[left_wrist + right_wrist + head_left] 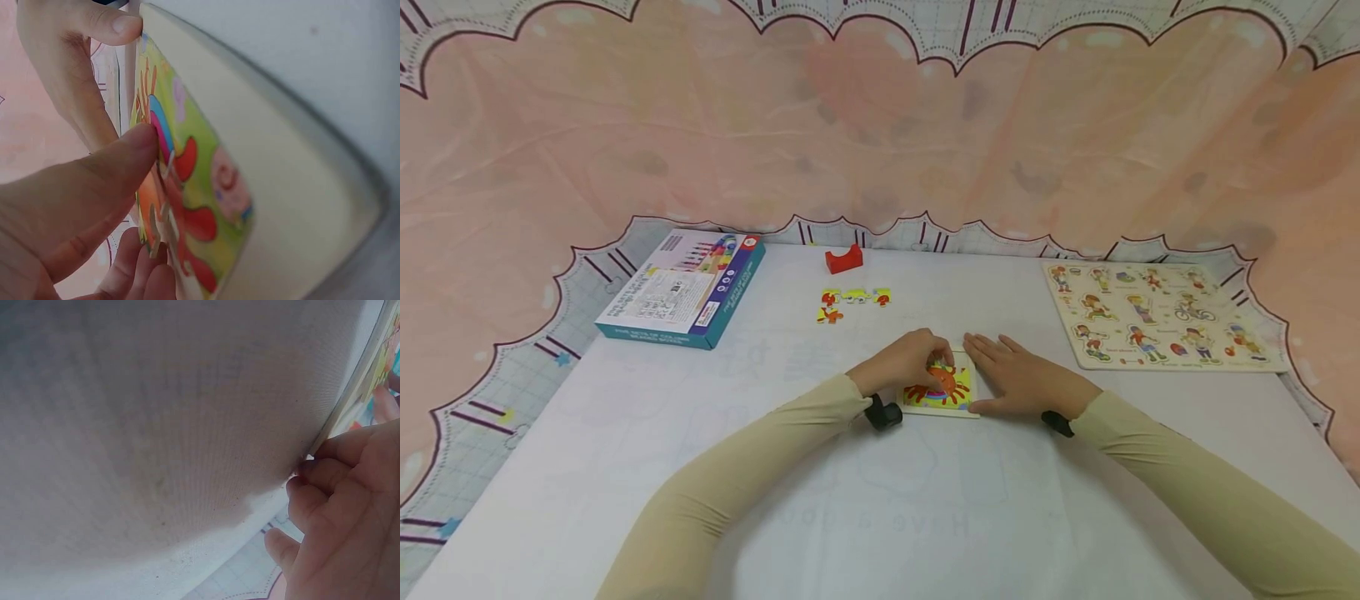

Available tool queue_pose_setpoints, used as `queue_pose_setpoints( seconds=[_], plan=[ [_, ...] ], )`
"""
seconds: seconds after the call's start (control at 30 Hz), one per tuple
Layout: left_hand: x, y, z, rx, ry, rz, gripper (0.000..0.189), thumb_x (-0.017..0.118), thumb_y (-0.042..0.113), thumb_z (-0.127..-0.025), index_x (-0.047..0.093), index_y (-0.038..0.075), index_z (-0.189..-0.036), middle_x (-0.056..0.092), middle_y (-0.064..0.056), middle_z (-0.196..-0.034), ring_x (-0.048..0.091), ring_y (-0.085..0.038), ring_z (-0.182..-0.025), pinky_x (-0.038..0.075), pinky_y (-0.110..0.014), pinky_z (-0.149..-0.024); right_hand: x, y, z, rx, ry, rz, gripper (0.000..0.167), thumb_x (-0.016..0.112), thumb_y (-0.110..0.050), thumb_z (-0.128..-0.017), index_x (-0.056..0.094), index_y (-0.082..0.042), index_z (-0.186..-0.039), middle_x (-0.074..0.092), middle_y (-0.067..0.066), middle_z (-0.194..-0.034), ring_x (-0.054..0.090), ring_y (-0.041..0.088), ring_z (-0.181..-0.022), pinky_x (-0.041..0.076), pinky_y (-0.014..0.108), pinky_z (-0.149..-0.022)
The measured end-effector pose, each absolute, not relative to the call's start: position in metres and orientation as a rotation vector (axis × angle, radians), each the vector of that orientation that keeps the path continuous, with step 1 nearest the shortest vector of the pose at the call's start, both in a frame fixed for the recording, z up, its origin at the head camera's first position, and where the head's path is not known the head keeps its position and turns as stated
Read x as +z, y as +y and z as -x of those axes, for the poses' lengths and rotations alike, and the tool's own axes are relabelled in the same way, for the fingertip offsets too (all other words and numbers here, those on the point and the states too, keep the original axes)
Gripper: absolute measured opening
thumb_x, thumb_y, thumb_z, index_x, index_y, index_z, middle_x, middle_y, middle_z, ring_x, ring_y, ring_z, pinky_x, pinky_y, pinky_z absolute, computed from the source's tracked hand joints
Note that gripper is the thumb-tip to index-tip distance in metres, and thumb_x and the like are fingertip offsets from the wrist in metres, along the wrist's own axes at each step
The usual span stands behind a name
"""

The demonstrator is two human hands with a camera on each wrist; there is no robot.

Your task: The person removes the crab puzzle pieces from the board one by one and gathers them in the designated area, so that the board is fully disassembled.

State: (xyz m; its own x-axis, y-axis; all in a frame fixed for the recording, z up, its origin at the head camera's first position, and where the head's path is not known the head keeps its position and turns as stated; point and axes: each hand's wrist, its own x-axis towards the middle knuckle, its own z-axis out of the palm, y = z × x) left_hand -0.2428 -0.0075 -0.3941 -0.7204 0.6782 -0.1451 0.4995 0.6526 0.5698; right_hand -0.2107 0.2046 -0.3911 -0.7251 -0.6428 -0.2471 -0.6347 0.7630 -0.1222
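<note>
A small square jigsaw puzzle with a pale frame (936, 412) lies on the white table, its picture showing a red crab-like animal on yellow-green. My left hand (904, 363) is over it, pinching an orange jigsaw piece (150, 194) between thumb and fingers. That piece stands tilted above the picture, with its knobbed edge showing in the left wrist view. Along the frame's right side rests my right hand (1028, 379), fingers stretched out and fingertips at the edge. The left hand hides part of the picture's upper left.
Several loose jigsaw pieces (855, 296) lie beyond the left hand, with a red curved block (844, 260) behind them. A flat boxed toy (666, 283) sits at the back left. On the right is a wooden picture board (1150, 317) with sports figures.
</note>
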Motion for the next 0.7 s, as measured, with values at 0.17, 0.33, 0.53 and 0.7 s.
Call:
queue_pose_setpoints(
  seconds=[0.17,0.33,0.53,0.7],
  plan=[
    [-0.3922,-0.0086,0.2439,0.729,2.505,-0.931,0.028,0.076,0.017,-0.079,0.066,0.009,-0.104,0.061,-0.007,-0.105,0.053,-0.016,-0.093,0.046,-0.024,-0.081,-0.3921,0.2057,0.2116,-0.042,2.695,1.004,0.095,0.054,-0.059,-0.086,0.018,0.002,-0.148,0.019,0.018,-0.156,0.019,0.031,-0.144,0.015,0.052,-0.116],
    [-0.3898,-0.0106,0.2474,0.736,2.463,-0.898,0.03,0.075,0.015,-0.079,0.066,0.009,-0.107,0.064,-0.006,-0.11,0.058,-0.017,-0.097,0.049,-0.026,-0.086,-0.3934,0.206,0.2124,-0.047,2.691,1.001,0.096,0.053,-0.061,-0.085,0.017,0.001,-0.149,0.018,0.017,-0.156,0.018,0.031,-0.145,0.014,0.051,-0.116],
    [-0.3885,-0.0095,0.2476,0.666,2.459,-0.897,0.037,0.078,0.015,-0.077,0.065,0.01,-0.111,0.062,-0.007,-0.11,0.057,-0.017,-0.096,0.049,-0.026,-0.086,-0.393,0.2062,0.2127,-0.055,2.686,0.997,0.096,0.054,-0.061,-0.085,0.017,0.0,-0.149,0.017,0.016,-0.156,0.018,0.03,-0.145,0.014,0.051,-0.116],
    [-0.3882,-0.0083,0.2456,0.649,2.472,-0.922,0.039,0.078,0.014,-0.076,0.065,0.01,-0.112,0.06,-0.008,-0.11,0.057,-0.018,-0.097,0.048,-0.027,-0.087,-0.3936,0.206,0.2127,-0.052,2.681,0.992,0.096,0.053,-0.062,-0.085,0.016,0.001,-0.149,0.017,0.017,-0.156,0.017,0.031,-0.145,0.014,0.052,-0.116]
  ],
)
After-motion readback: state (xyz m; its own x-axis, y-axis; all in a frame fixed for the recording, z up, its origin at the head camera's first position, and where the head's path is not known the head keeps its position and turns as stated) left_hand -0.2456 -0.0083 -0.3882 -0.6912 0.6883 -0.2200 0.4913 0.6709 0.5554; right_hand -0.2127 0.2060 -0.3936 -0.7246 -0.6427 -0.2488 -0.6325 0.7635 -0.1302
